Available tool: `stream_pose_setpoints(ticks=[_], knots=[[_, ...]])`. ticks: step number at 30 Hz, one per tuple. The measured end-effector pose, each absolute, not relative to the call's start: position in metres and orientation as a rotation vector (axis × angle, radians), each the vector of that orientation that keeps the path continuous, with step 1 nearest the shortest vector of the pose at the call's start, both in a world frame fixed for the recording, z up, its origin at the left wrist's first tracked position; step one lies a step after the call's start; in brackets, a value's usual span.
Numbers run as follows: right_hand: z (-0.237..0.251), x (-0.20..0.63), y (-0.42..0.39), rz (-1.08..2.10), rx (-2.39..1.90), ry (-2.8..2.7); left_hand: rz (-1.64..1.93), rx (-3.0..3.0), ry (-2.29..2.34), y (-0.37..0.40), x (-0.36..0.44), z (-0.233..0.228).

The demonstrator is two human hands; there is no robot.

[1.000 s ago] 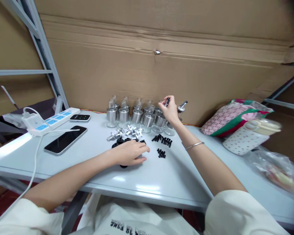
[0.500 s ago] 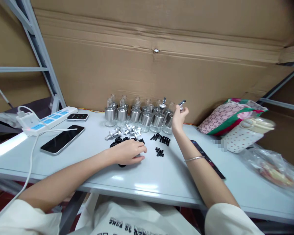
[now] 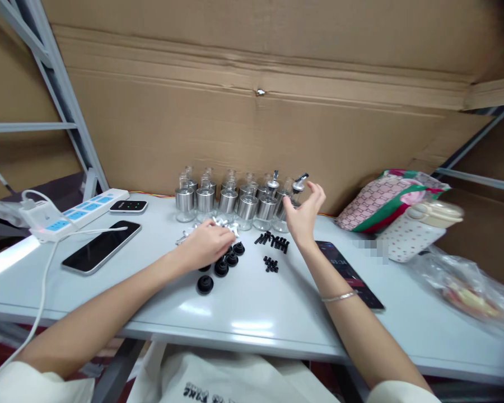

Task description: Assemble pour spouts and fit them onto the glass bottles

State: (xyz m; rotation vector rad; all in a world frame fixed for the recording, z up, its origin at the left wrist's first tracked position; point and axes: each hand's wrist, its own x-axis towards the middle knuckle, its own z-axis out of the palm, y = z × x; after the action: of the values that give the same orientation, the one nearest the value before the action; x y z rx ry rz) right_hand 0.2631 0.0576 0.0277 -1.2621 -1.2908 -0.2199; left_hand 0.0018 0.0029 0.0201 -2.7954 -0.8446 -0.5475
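Glass bottles point(image 3: 235, 198), bench rear: right hand point(image 3: 303, 215) released, just beside them; left hand point(image 3: 208, 243) curled over silver spouts point(image 3: 218, 226), grasp unclear. Risk: a knock topples the bottles.

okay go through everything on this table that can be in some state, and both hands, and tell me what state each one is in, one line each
left hand: palm down, fingers curled over the small silver parts.
right hand: open, empty, beside the bottles.
glass bottles: upright, in rows; two at the right end carry pourer tops.
black caps: loose on the table.
large phone: screen dark.
phone by right forearm: screen lit.
power strip: one plug in.
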Motion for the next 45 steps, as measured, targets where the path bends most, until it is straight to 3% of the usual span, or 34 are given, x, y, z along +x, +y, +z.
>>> stream_pose_setpoints(ticks=[6,13,36,40,45], knots=[[0.027,0.25,0.03,-0.323,-1.028,-2.013,-0.643,-2.672,-1.118,0.029,-0.018,0.019],[0.013,0.217,0.039,-0.252,-1.189,-2.464,-0.46,-2.712,-1.121,0.026,-0.01,0.009],[0.014,0.198,0.043,-0.472,-1.251,-2.566,-0.437,-2.687,-1.232,0.018,-0.005,0.013],[0.025,0.202,0.034,-0.21,-1.268,-2.333,-0.686,-2.643,-1.18,0.015,-0.003,0.013],[0.03,0.209,0.014,0.696,-1.213,-1.885,-1.053,-2.55,-0.878,0.009,0.002,0.012]])
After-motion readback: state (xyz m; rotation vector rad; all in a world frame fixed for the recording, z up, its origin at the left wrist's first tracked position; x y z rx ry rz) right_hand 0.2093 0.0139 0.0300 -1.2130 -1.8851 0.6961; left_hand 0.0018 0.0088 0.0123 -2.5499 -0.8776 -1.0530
